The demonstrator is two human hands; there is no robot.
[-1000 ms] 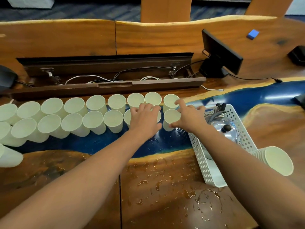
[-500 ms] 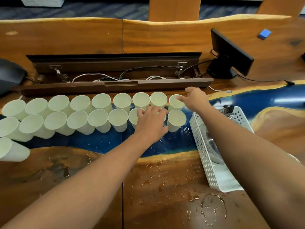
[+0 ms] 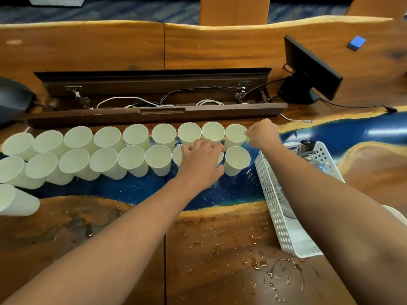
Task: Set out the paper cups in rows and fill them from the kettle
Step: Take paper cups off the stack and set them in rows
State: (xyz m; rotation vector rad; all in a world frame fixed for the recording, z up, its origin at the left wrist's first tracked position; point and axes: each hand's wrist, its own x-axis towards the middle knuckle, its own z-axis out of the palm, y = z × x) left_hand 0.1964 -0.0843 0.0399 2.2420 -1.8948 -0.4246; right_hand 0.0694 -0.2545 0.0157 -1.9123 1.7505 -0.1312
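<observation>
Paper cups point(image 3: 132, 160) stand rim to rim in two rows from nine o'clock to centre, on a wet table point(image 3: 220, 249). Packed this tightly, one knock from either forearm could topple several. They look thin, pale and light. At three o'clock the basket point(image 3: 284, 216) holds the kettle point(image 3: 308, 148). The left hand point(image 3: 199, 164) rests over a front-row cup, fingers loosely spread. The right hand point(image 3: 263, 134) pinches the end cup point(image 3: 235, 135) of the back row.

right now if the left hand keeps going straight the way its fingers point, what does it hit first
Most likely the back row of paper cups. The left hand rests on a front-row cup, fingers pointing away from the person. Beyond that row lies the dark cable tray. Depth is hard to judge.
</observation>
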